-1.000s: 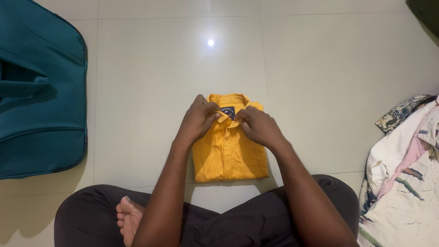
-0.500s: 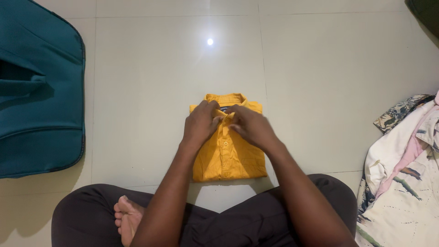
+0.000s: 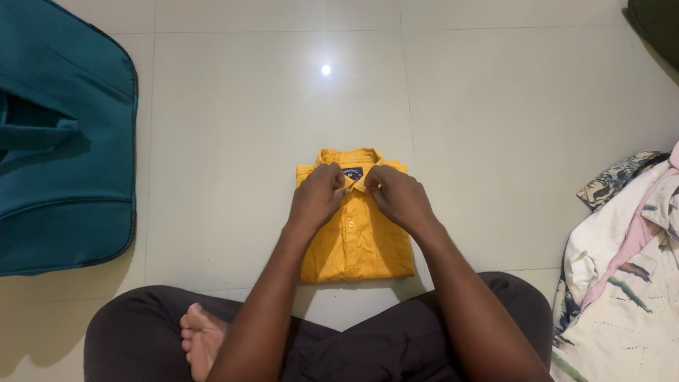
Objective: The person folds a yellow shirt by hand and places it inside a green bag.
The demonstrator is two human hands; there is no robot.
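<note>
Sitting cross-legged on a pale tiled floor, a person is working over a folded garment; dark trousers and a bare foot are showing at six o'clock.

Largest item: a teal bag is lying at nine o'clock, well apart from the work. Its top seems to be gaping open, but the interior is showing only dark shadow, so its contents cannot be told.

Next: a heap of printed, light-coloured clothes is spilling in at four o'clock, loose and unfolded, held by no container. A dark item is sitting at one o'clock, too cropped to identify.

Work item: a yellow shirt is lying flat at the centre of the view, just ahead of the knees. It is already folded into a neat rectangle, placket buttoned, collar pointing to twelve o'clock. In my judgement the folding is essentially finished and only the collar is being tidied; the heap at four o'clock looks to be what is left.

Hands: the left hand is pinching the left collar point in its grip, fingers pressed together on the cloth. The right hand is pinching the right collar point likewise.
</note>
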